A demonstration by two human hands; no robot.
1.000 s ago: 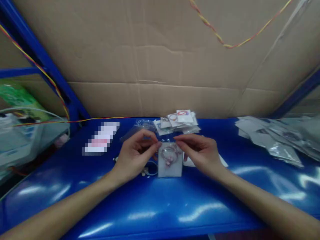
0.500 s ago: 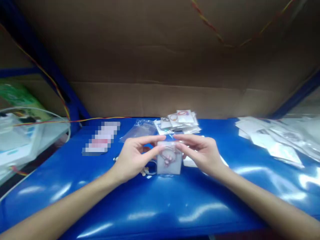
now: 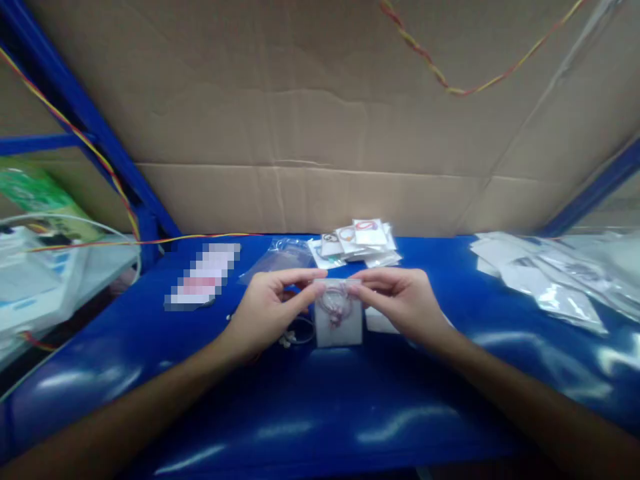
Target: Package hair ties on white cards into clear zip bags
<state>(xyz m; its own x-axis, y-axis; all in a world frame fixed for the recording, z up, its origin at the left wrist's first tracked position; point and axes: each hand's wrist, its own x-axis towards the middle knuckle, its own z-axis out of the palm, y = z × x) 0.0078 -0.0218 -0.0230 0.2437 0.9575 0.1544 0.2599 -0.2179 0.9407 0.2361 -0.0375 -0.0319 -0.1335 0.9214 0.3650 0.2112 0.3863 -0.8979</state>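
Observation:
A small clear bag [image 3: 339, 330] with a white card and a pinkish looped band in it is held upright at the centre. My left hand [image 3: 267, 310] pinches its upper left corner between thumb and fingers. At the upper right corner, my right hand [image 3: 407, 303] grips it the same way. Partly behind my left hand lies a pale band with small beads [image 3: 300, 331] on the blue surface. White cards [image 3: 383, 321] show beneath my right hand.
Behind my hands is a pile of bagged bands [image 3: 357, 243], beside an empty clear bag [image 3: 285, 257]. More white packets [image 3: 545, 283] lie at the right. A blurred-out object [image 3: 205, 277] lies left. Cardboard [image 3: 325, 133] stands behind.
The lighting has shifted, with the cardboard brighter and my forearms darker. The bag's top edge has risen slightly, and the band inside shows more clearly.

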